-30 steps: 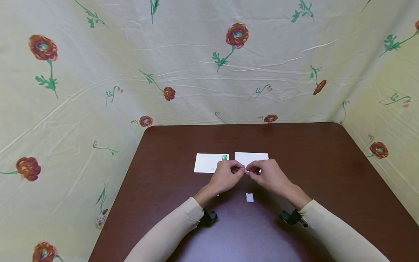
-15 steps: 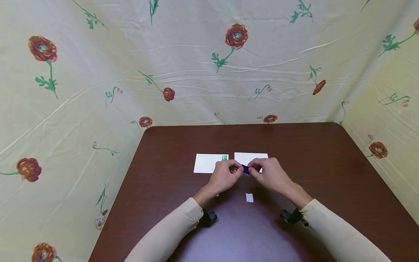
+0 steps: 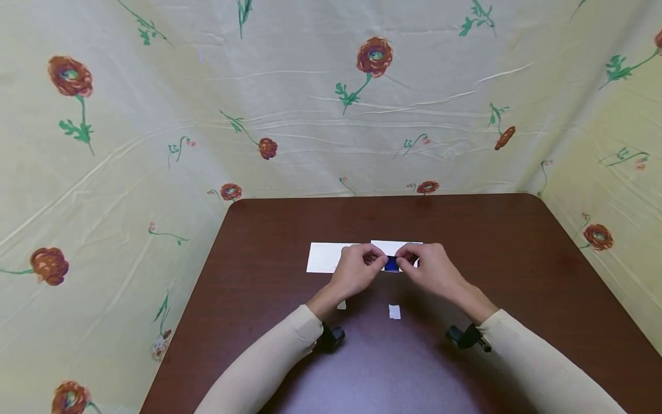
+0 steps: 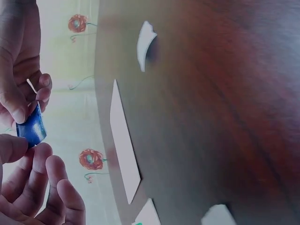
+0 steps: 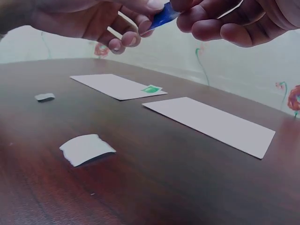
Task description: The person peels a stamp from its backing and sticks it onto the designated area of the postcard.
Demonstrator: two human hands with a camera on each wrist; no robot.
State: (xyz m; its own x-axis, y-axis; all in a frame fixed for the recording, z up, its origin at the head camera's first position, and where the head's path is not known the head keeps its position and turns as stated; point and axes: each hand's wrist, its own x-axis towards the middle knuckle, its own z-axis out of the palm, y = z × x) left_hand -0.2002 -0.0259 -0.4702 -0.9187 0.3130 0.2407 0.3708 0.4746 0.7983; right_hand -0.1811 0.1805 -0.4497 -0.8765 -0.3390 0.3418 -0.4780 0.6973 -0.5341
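Between both hands a small blue stamp (image 3: 392, 264) is stretched out, its flat face toward the head camera. My left hand (image 3: 357, 267) pinches its left edge between thumb and index finger, and my right hand (image 3: 431, 267) pinches the right edge. The stamp (image 4: 32, 125) looks glossy and slightly bent in the left wrist view. It is held up above the table, overlapping the right white envelope (image 3: 385, 246) in the head view. Beside that lies the left envelope (image 5: 110, 85), with a green stamp (image 5: 151, 89) at one corner; my left hand covers this corner in the head view.
Two torn white paper scraps lie nearer on the brown table (image 3: 289, 345): one scrap (image 3: 395, 312) in the middle, another scrap (image 3: 341, 305) partly behind the left wrist. A flowered cloth (image 3: 310, 115) hangs around the table's back and sides.
The blue stamp, barely visible a second ago, has turned its blue face to the head camera. Both hands have risen slightly and spread a little apart, the left hand now covering the green stamp.
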